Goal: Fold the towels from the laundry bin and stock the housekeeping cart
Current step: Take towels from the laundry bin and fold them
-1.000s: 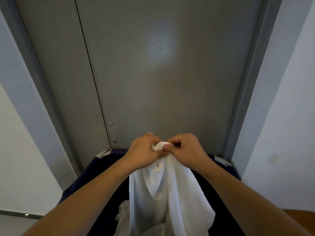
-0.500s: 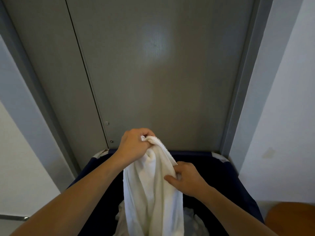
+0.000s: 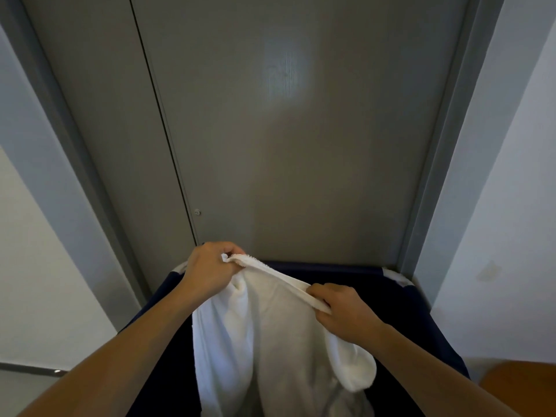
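A white towel [image 3: 270, 335] hangs over the dark blue laundry bin [image 3: 421, 314]. My left hand [image 3: 210, 269] pinches one corner of the towel's top edge at the higher left. My right hand [image 3: 343, 311] grips the same edge lower and to the right, so the hem stretches taut between them. The rest of the towel drapes down into the bin, where more white cloth lies at the bottom. The cart is out of view.
A grey door [image 3: 285, 145] in a grey frame stands right behind the bin. White walls [image 3: 511, 206] close in on both sides. A brown rounded object [image 3: 517, 389] sits at the lower right corner.
My right hand slid from beside the left hand down and rightwards along the towel's edge. The edge now stretches between both hands. My left hand kept its corner.
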